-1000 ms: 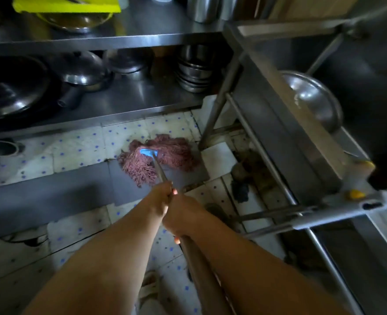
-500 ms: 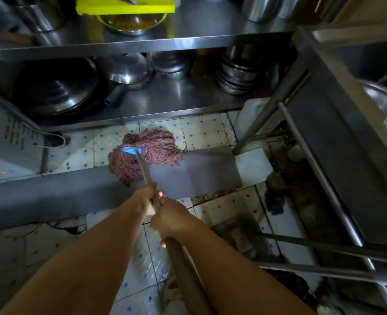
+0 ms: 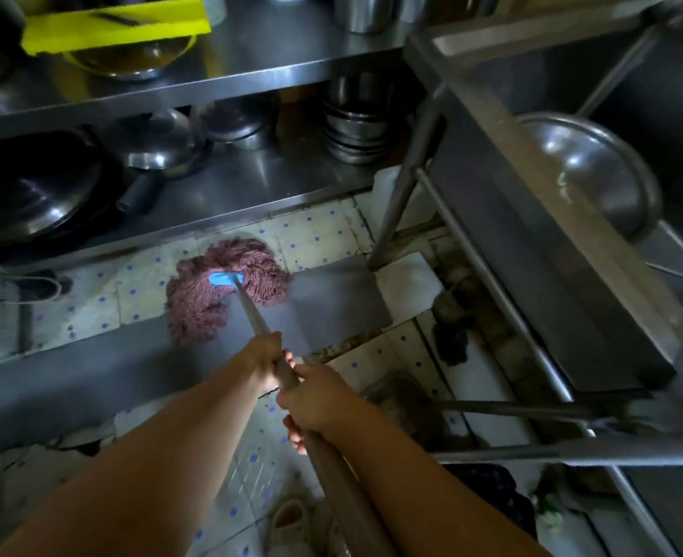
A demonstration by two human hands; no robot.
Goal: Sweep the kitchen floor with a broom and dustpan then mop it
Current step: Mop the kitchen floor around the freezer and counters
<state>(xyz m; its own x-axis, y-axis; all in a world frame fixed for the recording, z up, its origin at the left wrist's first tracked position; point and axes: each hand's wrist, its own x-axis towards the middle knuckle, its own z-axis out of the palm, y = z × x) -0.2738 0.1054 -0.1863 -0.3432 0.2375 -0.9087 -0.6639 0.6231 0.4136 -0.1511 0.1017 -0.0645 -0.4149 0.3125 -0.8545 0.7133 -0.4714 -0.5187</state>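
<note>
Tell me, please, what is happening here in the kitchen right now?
A person is mopping the tiled floor. Both hands grip the mop handle: the left hand further down, the right hand just behind it. The reddish mop head lies spread on the tiles in front of the lower metal shelf, which holds pots and bowls. No broom or dustpan is in view.
</note>
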